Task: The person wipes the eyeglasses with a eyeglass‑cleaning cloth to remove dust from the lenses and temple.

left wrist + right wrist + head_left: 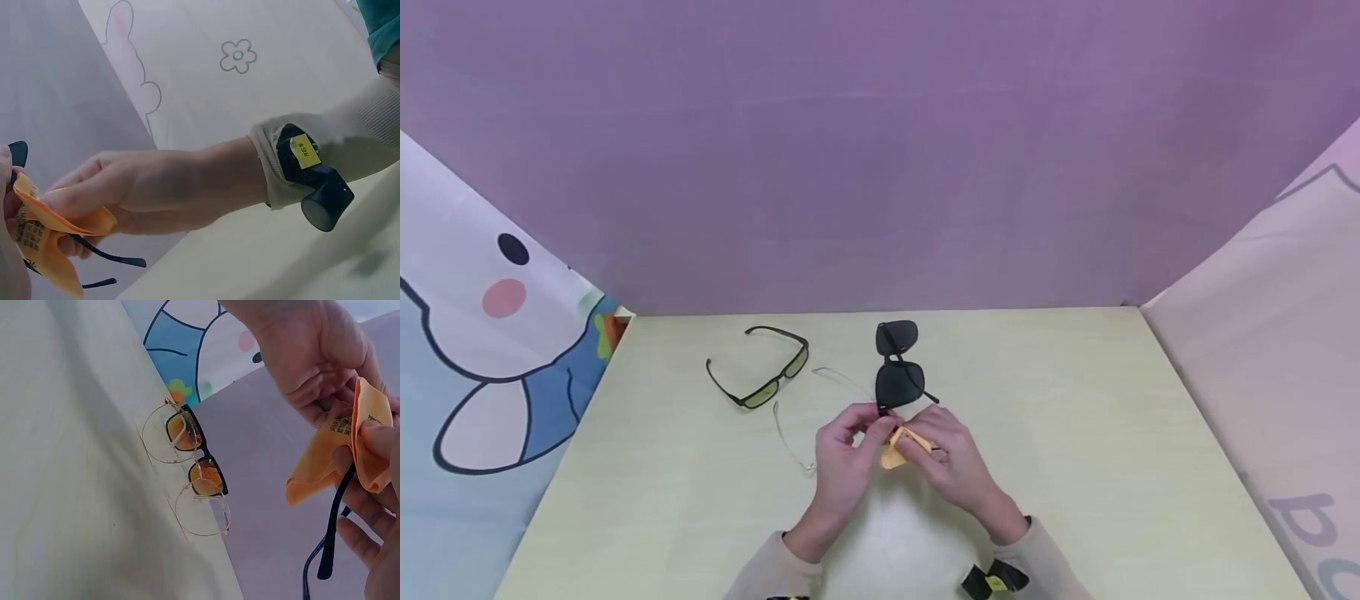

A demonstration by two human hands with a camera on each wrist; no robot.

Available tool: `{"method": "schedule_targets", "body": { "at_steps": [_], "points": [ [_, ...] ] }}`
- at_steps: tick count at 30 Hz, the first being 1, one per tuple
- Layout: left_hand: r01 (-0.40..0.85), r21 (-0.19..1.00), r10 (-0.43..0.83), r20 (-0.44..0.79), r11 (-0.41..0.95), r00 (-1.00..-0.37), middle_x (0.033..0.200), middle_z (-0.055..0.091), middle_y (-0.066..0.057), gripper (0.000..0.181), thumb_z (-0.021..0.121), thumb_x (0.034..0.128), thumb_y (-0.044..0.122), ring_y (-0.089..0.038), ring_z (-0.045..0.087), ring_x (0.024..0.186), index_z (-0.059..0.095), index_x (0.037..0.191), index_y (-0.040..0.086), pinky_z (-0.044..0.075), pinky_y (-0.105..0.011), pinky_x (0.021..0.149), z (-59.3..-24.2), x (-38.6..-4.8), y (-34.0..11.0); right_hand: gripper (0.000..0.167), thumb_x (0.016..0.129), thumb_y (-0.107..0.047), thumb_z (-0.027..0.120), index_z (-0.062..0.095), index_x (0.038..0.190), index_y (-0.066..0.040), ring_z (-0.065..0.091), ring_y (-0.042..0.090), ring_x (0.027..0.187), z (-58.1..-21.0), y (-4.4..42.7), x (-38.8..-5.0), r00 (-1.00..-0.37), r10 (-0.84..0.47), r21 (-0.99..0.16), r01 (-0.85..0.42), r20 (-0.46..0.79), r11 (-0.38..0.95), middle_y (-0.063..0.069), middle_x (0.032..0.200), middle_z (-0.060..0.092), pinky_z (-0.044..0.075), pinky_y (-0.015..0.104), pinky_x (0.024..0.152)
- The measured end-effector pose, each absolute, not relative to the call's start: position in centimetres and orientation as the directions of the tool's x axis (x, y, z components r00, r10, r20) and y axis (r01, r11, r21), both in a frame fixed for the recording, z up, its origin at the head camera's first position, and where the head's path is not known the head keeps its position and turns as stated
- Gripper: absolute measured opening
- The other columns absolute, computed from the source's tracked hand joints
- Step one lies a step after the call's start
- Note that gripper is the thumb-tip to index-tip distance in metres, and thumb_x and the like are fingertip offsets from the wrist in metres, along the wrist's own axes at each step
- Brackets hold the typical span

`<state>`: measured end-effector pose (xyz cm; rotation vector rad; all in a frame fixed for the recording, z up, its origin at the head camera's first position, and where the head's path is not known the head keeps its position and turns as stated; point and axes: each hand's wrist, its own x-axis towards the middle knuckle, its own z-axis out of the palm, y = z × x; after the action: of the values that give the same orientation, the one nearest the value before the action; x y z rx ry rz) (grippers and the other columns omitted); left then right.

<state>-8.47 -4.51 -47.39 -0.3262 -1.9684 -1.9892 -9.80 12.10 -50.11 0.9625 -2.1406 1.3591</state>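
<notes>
A pair of black sunglasses (900, 385) is held above the table, its dark lenses one above the other in the head view. My left hand (844, 462) pinches the frame's lower end near the hinge. An orange cloth (893, 457) with dark print is folded around part of the sunglasses between both hands. My right hand (953, 460) grips this cloth, thumb on top, over one temple. Black temple tips (326, 565) stick out past the cloth in the right wrist view. The fingers partly hide the hinge area.
Black-framed glasses (747, 402) with greenish lenses lie unfolded on the pale table (1112, 467), left of the hands. Thin gold wire-rimmed glasses (177, 506) lie just nearer, partly behind my left hand in the head view. A purple backdrop (880, 167) stands behind the table.
</notes>
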Motion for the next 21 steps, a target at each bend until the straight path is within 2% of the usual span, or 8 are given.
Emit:
{"method": "schedule_targets", "body": {
  "at_steps": [4,9,12,14,17,21],
  "points": [
    [0.354,0.934,-0.081,0.349,-0.051,-0.934,0.085,0.076,-0.008,0.003,0.069,0.0935,-0.005,-0.007,0.066,0.075,0.072,0.094,-0.006,0.053,-0.02,0.069,-46.6,-8.5,-4.7,0.013,0.091,-0.004,0.074,0.078,0.102,-0.009,0.065,0.015,0.087,-50.5,12.5,-9.7,-0.693,-0.324,-0.625,-0.721,0.644,0.3,0.002,0.09,0.076,0.05,0.033,0.083],
    [0.313,0.943,-0.123,0.3,-0.116,-0.946,0.086,0.074,0.009,0.004,0.068,0.0935,-0.006,-0.004,0.061,0.072,0.069,0.095,-0.01,0.049,-0.017,0.066,-45.6,-8.6,-5.0,0.02,0.085,0.001,0.077,0.079,0.103,-0.007,0.065,0.014,0.088,-51.6,13.3,-9.6,-0.725,-0.333,-0.637,-0.689,0.603,0.346,-0.001,0.092,0.077,0.05,0.032,0.081],
    [0.309,0.944,-0.117,0.296,-0.117,-0.948,0.086,0.074,0.012,0.004,0.068,0.0931,-0.007,-0.003,0.059,0.072,0.068,0.094,-0.011,0.048,-0.016,0.066,-45.7,-8.6,-5.0,0.021,0.085,0.001,0.077,0.078,0.105,-0.007,0.065,0.014,0.088,-52.1,13.6,-9.5,-0.726,-0.345,-0.632,-0.687,0.594,0.357,-0.001,0.094,0.076,0.05,0.032,0.081],
    [0.317,0.942,-0.102,0.307,-0.109,-0.946,0.086,0.075,0.009,0.004,0.068,0.0933,-0.007,-0.004,0.062,0.075,0.068,0.095,-0.01,0.049,-0.017,0.068,-46.1,-8.5,-4.8,0.021,0.086,0.0,0.077,0.078,0.105,-0.009,0.065,0.014,0.089,-52.2,13.6,-9.5,-0.729,-0.348,-0.634,-0.684,0.589,0.361,-0.002,0.094,0.076,0.05,0.032,0.082],
    [0.33,0.941,-0.056,0.326,-0.076,-0.944,0.087,0.077,-0.004,0.004,0.068,0.0934,-0.006,-0.005,0.065,0.079,0.07,0.095,-0.009,0.052,-0.019,0.073,-47.0,-8.3,-4.4,0.02,0.087,0.0,0.076,0.078,0.105,-0.009,0.065,0.013,0.09,-52.1,13.6,-9.3,-0.729,-0.339,-0.638,-0.684,0.594,0.353,-0.003,0.096,0.076,0.049,0.031,0.083],
    [0.322,0.945,-0.023,0.321,-0.058,-0.947,0.087,0.075,-0.02,0.003,0.069,0.0936,-0.005,-0.006,0.069,0.081,0.071,0.094,-0.007,0.055,-0.021,0.076,-47.9,-8.1,-4.1,0.018,0.09,-0.002,0.075,0.078,0.105,-0.01,0.065,0.014,0.088,-51.4,13.1,-9.3,-0.694,-0.332,-0.614,-0.72,0.639,0.323,-0.001,0.094,0.075,0.049,0.032,0.084]
  ]
}}
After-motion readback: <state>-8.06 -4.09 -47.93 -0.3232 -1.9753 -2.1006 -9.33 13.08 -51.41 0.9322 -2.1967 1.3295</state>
